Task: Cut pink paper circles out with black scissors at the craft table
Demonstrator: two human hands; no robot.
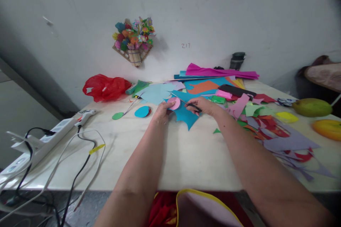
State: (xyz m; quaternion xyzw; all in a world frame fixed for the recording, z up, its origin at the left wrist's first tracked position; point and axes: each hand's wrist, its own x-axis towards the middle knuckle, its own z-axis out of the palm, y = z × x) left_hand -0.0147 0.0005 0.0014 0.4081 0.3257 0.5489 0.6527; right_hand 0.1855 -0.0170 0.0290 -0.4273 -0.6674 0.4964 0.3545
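Note:
My left hand [161, 113] pinches a pink paper circle [174, 104] together with a blue sheet [188, 117] that has a scalloped, cut-out edge. The pink circle lies against the blue. In my right hand [201, 105] is a pair of scissors [194, 107] with dark handles, the blades pointing up and left beside the circle. How far the blades are apart cannot be made out. On the table to the left lie a blue disc [142, 111] with a reddish edge under it and a green disc [117, 116].
Paper scraps [287, 136] are heaped at right, near a dark phone [236, 90] and fruit [309, 107]. Behind are coloured sheets [151, 93], magenta rolls [221, 71] and a cup [237, 60]. A red plastic bag [106, 87], a power strip [50, 138] and cables occupy the left.

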